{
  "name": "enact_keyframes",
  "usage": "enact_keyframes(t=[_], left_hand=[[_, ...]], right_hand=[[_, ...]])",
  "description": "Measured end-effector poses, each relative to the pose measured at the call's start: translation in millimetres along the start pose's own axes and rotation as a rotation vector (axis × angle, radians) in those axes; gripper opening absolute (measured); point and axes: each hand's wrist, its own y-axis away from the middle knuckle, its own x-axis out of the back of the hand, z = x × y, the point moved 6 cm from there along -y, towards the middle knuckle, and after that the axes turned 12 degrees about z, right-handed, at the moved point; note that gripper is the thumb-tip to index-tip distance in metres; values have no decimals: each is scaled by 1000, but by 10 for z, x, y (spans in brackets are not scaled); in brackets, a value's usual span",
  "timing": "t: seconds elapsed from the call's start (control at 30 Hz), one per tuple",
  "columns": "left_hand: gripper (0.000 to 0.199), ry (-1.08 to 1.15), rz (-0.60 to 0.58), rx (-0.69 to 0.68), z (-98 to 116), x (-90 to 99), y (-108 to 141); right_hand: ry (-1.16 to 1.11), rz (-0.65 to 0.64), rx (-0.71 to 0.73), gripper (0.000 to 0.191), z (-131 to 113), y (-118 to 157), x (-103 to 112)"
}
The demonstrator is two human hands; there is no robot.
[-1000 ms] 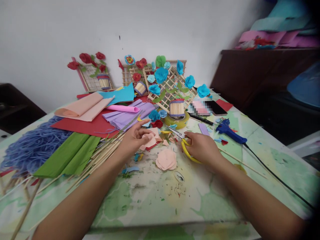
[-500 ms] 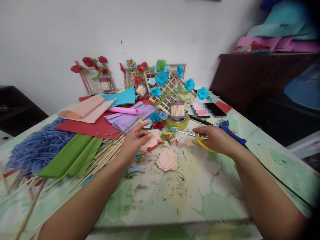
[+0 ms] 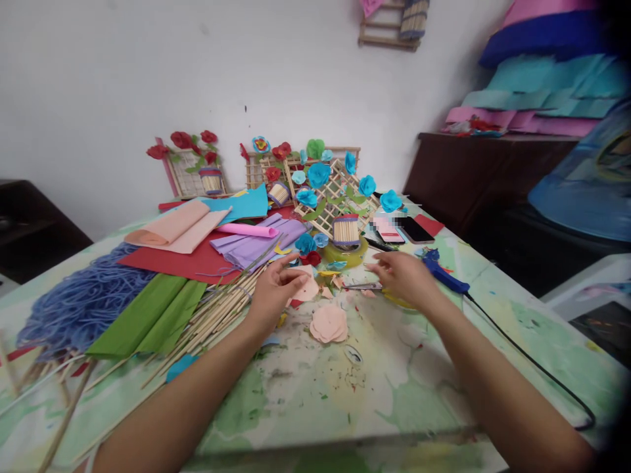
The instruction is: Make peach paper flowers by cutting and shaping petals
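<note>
Peach paper flower (image 3: 328, 323), yellow-handled scissors (image 3: 363, 286), blue glue gun (image 3: 447, 276), green paper (image 3: 142, 318), white tablecloth (image 3: 419, 401) blotched green and yellow

Getting pretty flat, dimmish light honestly, greying out the wall (image 3: 296, 79) and leaving only fuzzy shadows near the right hand (image 3: 407, 279). Going black at the right corners, stretching wide-angle style toward the edges, looking soft on fine detail, and pixelating over the pink-screened phone (image 3: 391, 234).
</note>
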Motion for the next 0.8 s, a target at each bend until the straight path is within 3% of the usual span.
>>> enact_keyframes(t=[0.13,0.2,0.3,0.43,0.53,0.67,0.8], left_hand=[[62,-38,-83,-16,-32,-85,93],[59,-42,-100,-30,-51,-101,111],[56,-46,-85,-42,-81,-88,97],[55,-37,-46,-41,-108,-62,68],[53,-81,-54,-6,-137,-76,75],[34,-179,-189,71,-199,-157,120],[21,-292,-286,121,-239,-193,173]], right_hand=[[-481,-214,49,35,-797,149,-336],[-615,-255,10,28,-969,210,-506],[-837,-274,-167,15,-918,257,-709],[-1099,-265,-352,4,-729,279,-806],[-1126,-261,-334,3,-700,285,-794],[-976,-249,-213,8,-706,266,-724],[-748,-213,-56,29,-663,190,-569]])
